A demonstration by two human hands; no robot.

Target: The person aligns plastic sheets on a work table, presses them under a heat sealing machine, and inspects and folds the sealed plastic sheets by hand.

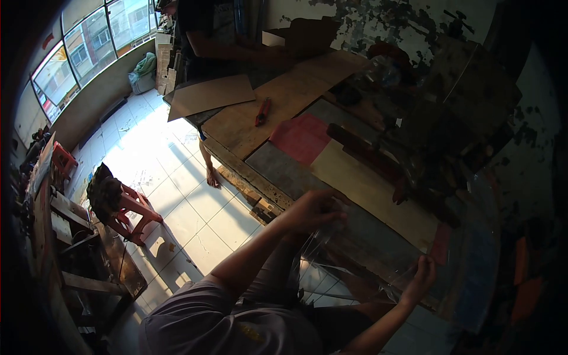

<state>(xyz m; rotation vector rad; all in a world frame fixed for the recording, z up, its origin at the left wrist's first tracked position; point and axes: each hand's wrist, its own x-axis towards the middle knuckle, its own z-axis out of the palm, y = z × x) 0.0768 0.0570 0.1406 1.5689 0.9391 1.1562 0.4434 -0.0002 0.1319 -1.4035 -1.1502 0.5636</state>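
Note:
A thin sheet of clear plastic film (319,239) hangs between my two hands at the front edge of the work table, above my lap. My left hand (319,211) pinches its left end, fingers closed. At the other end, my right hand (421,277) has its fingers closed on the film near the table edge. Beyond them, a long cream-coloured strip (370,194) lies on the grey table surface (278,171). A pink-red sheet (300,137) adjoins its far end, and a smaller pink-red piece (439,244) is at the near end.
A dark machine (438,124) stands along the right. On the boards further back lie a red utility knife (263,112) and a cardboard sheet (213,96). Another person's arm (236,52) reaches over the far end. A red stool (136,213) stands on the tiled floor at left.

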